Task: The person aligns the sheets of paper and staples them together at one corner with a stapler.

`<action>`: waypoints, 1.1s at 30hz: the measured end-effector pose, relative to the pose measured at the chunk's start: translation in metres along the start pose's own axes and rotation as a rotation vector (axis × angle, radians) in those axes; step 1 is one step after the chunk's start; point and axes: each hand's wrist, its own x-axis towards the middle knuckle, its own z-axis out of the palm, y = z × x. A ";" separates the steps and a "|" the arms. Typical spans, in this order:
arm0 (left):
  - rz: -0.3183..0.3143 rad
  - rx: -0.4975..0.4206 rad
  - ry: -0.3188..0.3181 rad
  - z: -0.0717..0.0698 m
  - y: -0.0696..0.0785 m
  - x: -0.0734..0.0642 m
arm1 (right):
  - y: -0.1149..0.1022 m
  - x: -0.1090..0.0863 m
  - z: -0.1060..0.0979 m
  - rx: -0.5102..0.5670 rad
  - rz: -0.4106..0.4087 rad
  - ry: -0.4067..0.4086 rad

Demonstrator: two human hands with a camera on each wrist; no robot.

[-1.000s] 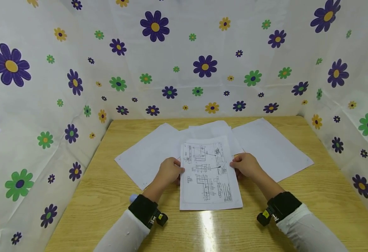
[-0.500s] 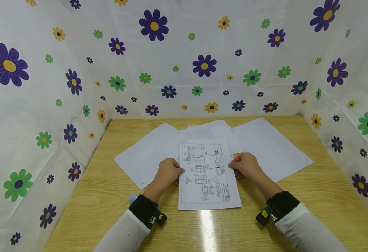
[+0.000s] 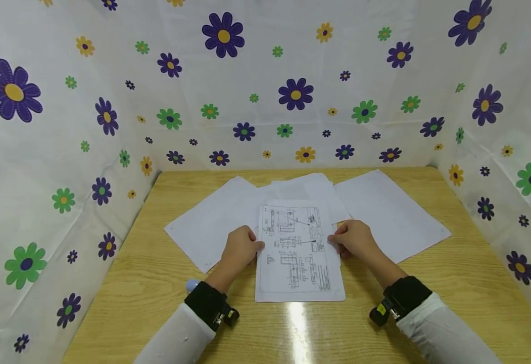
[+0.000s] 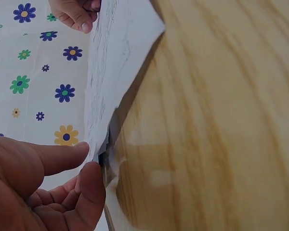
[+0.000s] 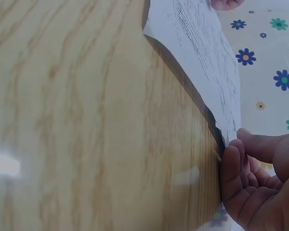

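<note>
A stack of paper sheets (image 3: pixel 299 275) with a printed technical drawing on top lies toward the near middle of the table. My left hand (image 3: pixel 242 247) pinches its left edge between thumb and curled fingers. At the opposite edge, my right hand (image 3: pixel 353 240) pinches the paper the same way. In the left wrist view, thumb and forefinger of the left hand (image 4: pixel 62 178) meet at the sheet's edge (image 4: pixel 115 53), which stands slightly off the wood. The right wrist view shows the right hand (image 5: pixel 260 168) gripping the other edge of the paper (image 5: pixel 192 53).
Behind the stack, blank-looking sheets fan out: one at left (image 3: pixel 215 222), some in the middle (image 3: pixel 299 189), one at right (image 3: pixel 392 217). A light blue object (image 3: pixel 192 285) shows beside the left wrist. Flower-patterned cloth (image 3: pixel 256 71) encloses the wooden table (image 3: pixel 129 298) on three sides.
The drawing stack has shifted slightly left, and both hands have moved a little left with it. Their pinch on its edges stays the same. The fanned sheets behind have not moved.
</note>
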 end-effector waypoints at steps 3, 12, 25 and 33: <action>0.012 -0.017 -0.002 0.000 0.001 -0.002 | 0.000 0.000 0.000 -0.006 -0.008 0.003; 0.033 -0.197 -0.105 0.006 0.015 -0.009 | -0.006 -0.008 -0.003 0.006 -0.033 0.006; -0.022 -0.472 -0.312 0.035 0.051 -0.030 | -0.016 -0.012 -0.021 -0.190 -0.246 -0.019; -0.063 -0.552 -0.393 0.061 0.068 -0.043 | -0.012 -0.014 -0.036 -0.240 -0.336 -0.015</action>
